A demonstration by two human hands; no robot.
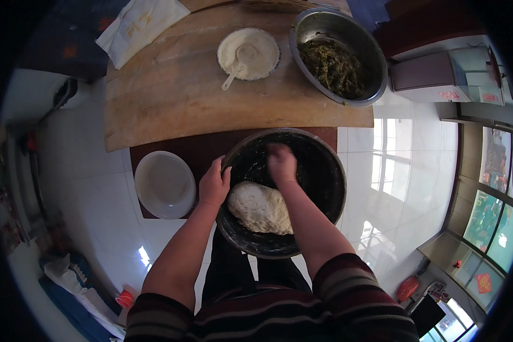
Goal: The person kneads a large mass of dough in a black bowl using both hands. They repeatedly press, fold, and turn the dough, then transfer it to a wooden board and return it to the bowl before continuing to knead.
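Note:
A large dark basin (320,188) stands before me, its inner wall streaked with flour and dough scraps. Inside it, towards the near left, lies a big lump of pale dough (258,207), its right end hidden behind my right forearm. My left hand (215,181) grips the basin's left rim, thumb on the inner side. Over the far part of the basin my right hand (282,162) is blurred, its fingers curled against or near the wall. Whether it holds anything cannot be made out.
A white bowl (166,186) stands left of the basin on a dark red surface (162,147). On the wooden board (166,107) beyond are a flour bowl (260,64) with a white scoop (239,64), a metal basin (297,55) of chopped greens (333,68), and a white cloth bag (141,30).

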